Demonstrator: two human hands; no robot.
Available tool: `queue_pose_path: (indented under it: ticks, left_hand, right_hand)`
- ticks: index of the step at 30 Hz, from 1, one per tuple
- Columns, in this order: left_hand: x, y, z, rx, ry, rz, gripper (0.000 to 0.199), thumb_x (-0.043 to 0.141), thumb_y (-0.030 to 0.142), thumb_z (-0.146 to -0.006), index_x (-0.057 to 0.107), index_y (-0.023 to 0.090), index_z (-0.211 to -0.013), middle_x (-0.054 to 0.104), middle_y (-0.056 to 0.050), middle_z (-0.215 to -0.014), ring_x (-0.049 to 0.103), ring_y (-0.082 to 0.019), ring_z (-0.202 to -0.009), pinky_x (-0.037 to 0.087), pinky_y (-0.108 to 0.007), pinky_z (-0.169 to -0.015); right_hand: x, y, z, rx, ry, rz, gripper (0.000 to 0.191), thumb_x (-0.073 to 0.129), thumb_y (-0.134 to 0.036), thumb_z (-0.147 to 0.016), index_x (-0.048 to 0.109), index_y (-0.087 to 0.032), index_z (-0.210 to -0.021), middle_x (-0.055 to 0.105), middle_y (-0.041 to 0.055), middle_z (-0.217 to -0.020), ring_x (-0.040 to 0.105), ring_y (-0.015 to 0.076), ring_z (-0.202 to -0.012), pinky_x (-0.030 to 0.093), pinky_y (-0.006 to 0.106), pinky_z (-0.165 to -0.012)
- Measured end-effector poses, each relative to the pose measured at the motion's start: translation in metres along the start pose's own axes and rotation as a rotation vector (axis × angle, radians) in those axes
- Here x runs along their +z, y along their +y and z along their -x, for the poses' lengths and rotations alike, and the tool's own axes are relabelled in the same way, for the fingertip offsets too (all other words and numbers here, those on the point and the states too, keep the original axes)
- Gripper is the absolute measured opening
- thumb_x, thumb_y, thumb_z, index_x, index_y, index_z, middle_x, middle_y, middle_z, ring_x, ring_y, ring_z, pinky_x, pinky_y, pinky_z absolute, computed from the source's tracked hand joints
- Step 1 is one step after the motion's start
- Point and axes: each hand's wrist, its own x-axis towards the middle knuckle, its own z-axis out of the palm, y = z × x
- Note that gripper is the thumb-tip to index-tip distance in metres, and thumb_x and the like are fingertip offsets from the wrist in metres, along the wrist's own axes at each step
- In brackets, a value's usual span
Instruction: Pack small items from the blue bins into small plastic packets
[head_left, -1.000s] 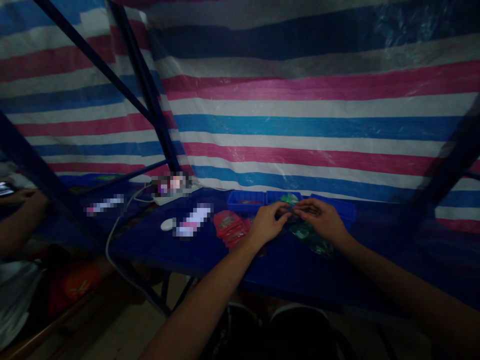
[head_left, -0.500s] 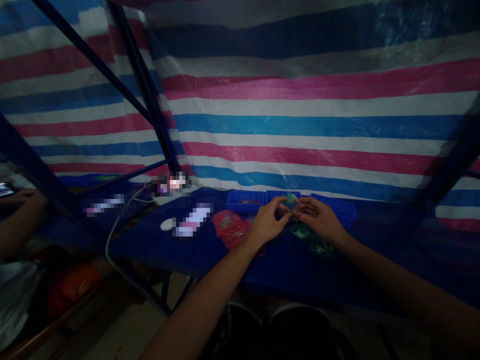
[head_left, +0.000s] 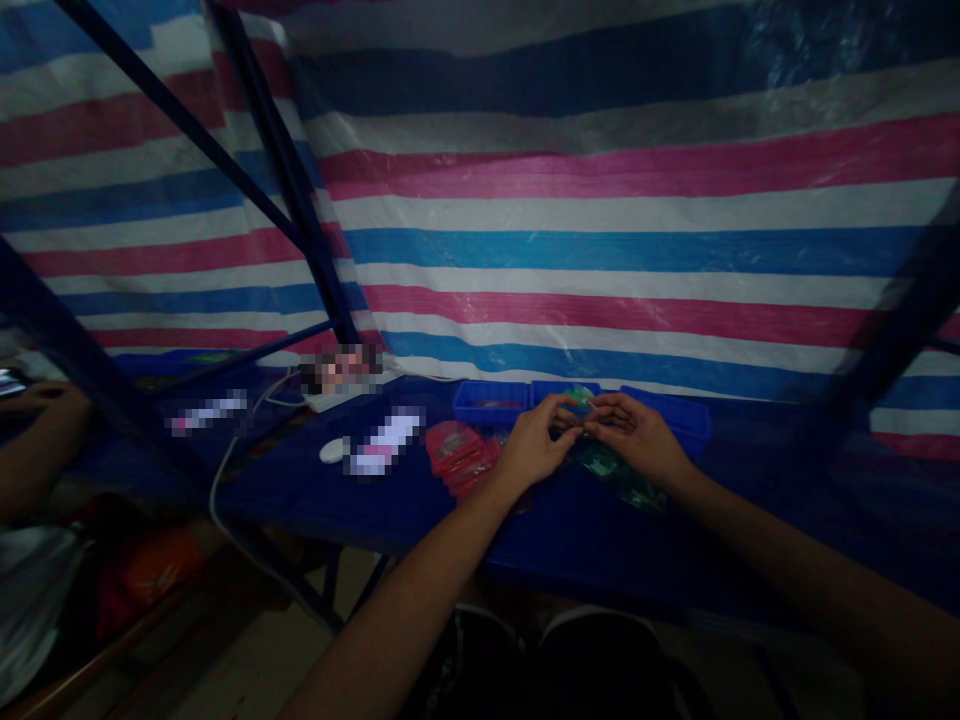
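Observation:
My left hand (head_left: 538, 437) and my right hand (head_left: 636, 433) meet fingertip to fingertip above the blue table, both pinched on something too small and dark to make out. Just behind the fingers, green material (head_left: 580, 397) shows in the middle blue bin (head_left: 546, 388). Under my right hand lie green plastic packets (head_left: 626, 482). A stack of red packets (head_left: 461, 455) sits left of my left hand, partly covered by that wrist.
Further bins stand behind: a left blue bin (head_left: 491, 402) and a right blue bin (head_left: 694, 425). Left are a white round object (head_left: 334, 450), a blurred phone-like object (head_left: 386, 441), a power strip (head_left: 352, 392) and a cable (head_left: 217, 490). Another person's arm (head_left: 45, 440) is far left.
My fingertips have drawn slightly closer together. Otherwise the hands and the things on the table hold nearly the same places.

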Motion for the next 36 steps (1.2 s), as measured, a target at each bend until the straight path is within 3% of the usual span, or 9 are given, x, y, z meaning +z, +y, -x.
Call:
queue_pose_path:
  ticks: [11, 16, 20, 23, 26, 36]
  left_hand:
    - [-0.002, 0.001, -0.001, -0.019, 0.045, -0.048, 0.033, 0.069, 0.026, -0.091, 0.059, 0.021, -0.121, 0.075, -0.003, -0.097, 0.072, -0.016, -0.086, 0.055, -0.029, -0.080]
    - [-0.002, -0.002, -0.002, -0.057, 0.058, -0.133, 0.028, 0.066, 0.024, -0.092, 0.060, 0.020, -0.119, 0.074, 0.000, -0.088, 0.069, -0.015, -0.076, 0.054, -0.028, -0.074]
    - [-0.002, -0.004, -0.001, -0.020, 0.103, -0.252, 0.032, 0.069, 0.023, -0.089, 0.063, 0.018, -0.120, 0.073, -0.006, -0.104, 0.070, -0.019, -0.093, 0.055, -0.033, -0.086]
    - [-0.003, 0.000, -0.001, 0.051, 0.109, -0.293, 0.032, 0.070, 0.035, -0.091, 0.068, 0.019, -0.118, 0.071, -0.010, -0.117, 0.067, -0.023, -0.109, 0.052, -0.037, -0.098]
    - [-0.005, 0.004, -0.001, 0.051, 0.029, -0.259, 0.029, 0.061, 0.042, -0.097, 0.074, 0.020, -0.110, 0.074, -0.008, -0.110, 0.069, -0.022, -0.103, 0.053, -0.036, -0.094]
    - [-0.005, 0.005, -0.001, 0.047, -0.005, -0.245, 0.025, 0.058, 0.035, -0.099, 0.076, 0.019, -0.102, 0.076, -0.006, -0.100, 0.069, -0.019, -0.090, 0.052, -0.030, -0.084]
  right_hand:
    - [0.004, -0.008, 0.001, 0.079, 0.019, -0.065, 0.043, 0.084, -0.045, -0.075, 0.066, -0.022, -0.107, 0.076, 0.0060, -0.095, 0.075, 0.0217, -0.084, 0.062, 0.041, -0.084]
    - [-0.001, -0.003, -0.001, 0.045, 0.143, -0.039, 0.043, 0.085, -0.045, -0.075, 0.066, -0.022, -0.106, 0.076, 0.0075, -0.097, 0.074, 0.0232, -0.087, 0.064, 0.040, -0.080]
    - [-0.005, 0.000, -0.003, 0.013, 0.221, -0.027, 0.047, 0.086, -0.048, -0.074, 0.066, -0.021, -0.107, 0.077, 0.0088, -0.101, 0.075, 0.0240, -0.089, 0.064, 0.039, -0.078]
    - [-0.003, -0.001, -0.002, 0.036, 0.181, -0.035, 0.049, 0.086, -0.049, -0.073, 0.066, -0.022, -0.108, 0.077, 0.0088, -0.102, 0.075, 0.0244, -0.090, 0.064, 0.040, -0.080]
    - [0.001, -0.004, 0.000, 0.058, 0.100, -0.030, 0.048, 0.085, -0.049, -0.074, 0.066, -0.022, -0.108, 0.078, 0.0082, -0.101, 0.075, 0.0245, -0.089, 0.063, 0.041, -0.083]
    - [0.000, -0.008, 0.002, 0.021, 0.044, 0.007, 0.046, 0.083, -0.048, -0.078, 0.066, -0.023, -0.113, 0.076, 0.0077, -0.103, 0.075, 0.0242, -0.095, 0.059, 0.042, -0.092]
